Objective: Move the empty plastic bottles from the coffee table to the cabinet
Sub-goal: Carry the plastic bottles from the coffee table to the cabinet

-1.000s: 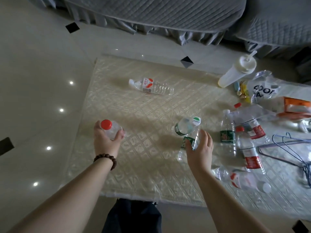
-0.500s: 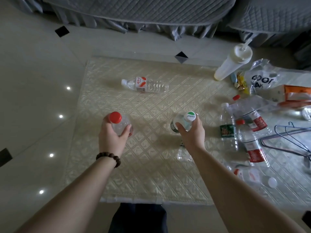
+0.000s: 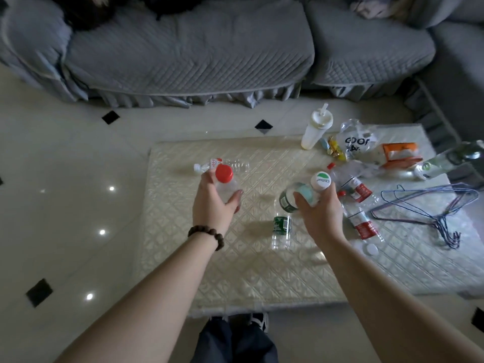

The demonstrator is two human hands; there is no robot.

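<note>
My left hand (image 3: 213, 205) is shut on a clear bottle with a red cap (image 3: 224, 174), held above the coffee table (image 3: 235, 263). My right hand (image 3: 320, 210) grips a bottle with a white and green cap (image 3: 321, 181) together with a green-labelled bottle (image 3: 286, 200). Just below it shows another green-labelled bottle (image 3: 281, 227); I cannot tell whether it is held or stands on the table. A red-labelled bottle (image 3: 235, 164) lies behind my left hand. Several more red-labelled bottles (image 3: 362, 224) lie right of my right hand.
A grey sofa (image 3: 196, 53) runs along the far side. On the table's right part are wire hangers (image 3: 432, 205), a white tumbler with a straw (image 3: 315, 129), a plastic bag (image 3: 357, 142), an orange packet (image 3: 399, 153) and sweets (image 3: 334, 150). Glossy tiled floor (image 3: 65, 205) lies left.
Both hands have risen above the table with their bottles. The view has tilted upward, so the sofa seat now shows.
</note>
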